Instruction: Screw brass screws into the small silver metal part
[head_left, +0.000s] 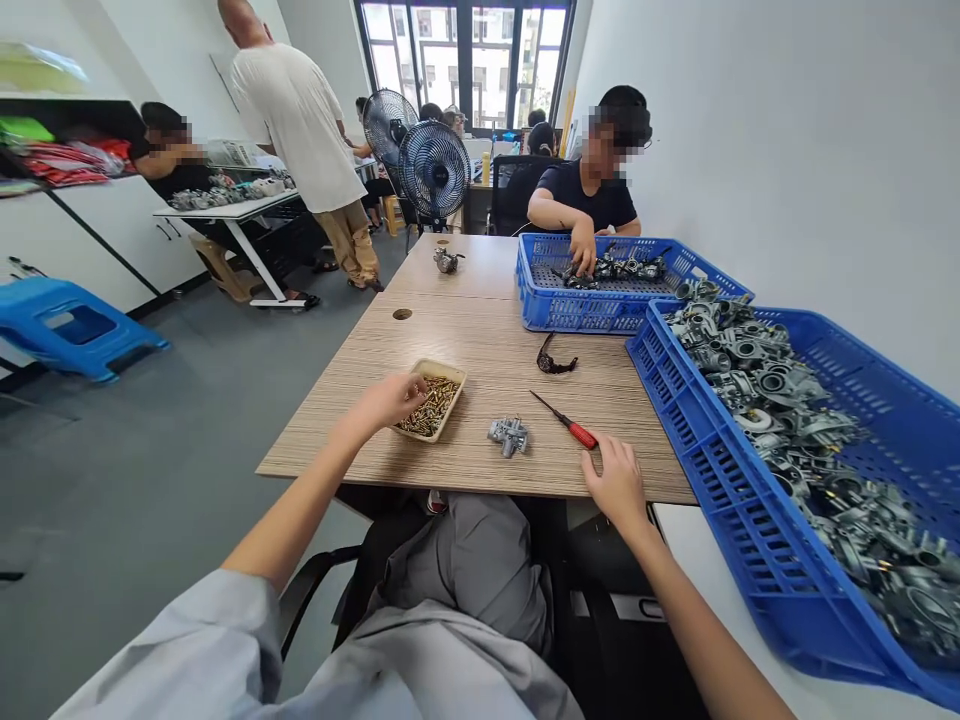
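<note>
Left hand [391, 400] curls over the brass pieces [437, 404] at 11 o'clock; I cannot tell if it grips any. Right hand [616, 476] lies loosely spread, gripping nothing, by the screwdriver [580, 433] at 1. The casting [508, 437] rests on the bench [469, 315] at 12, likely to suit both hands.

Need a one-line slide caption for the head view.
Left hand at a tray of brass-coloured parts, right hand by a screwdriver, grey casting between them.

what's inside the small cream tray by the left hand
The tray holds many small brass-coloured pieces. The left hand over its left side covers some; the bottom beneath the pieces is hidden.
</note>
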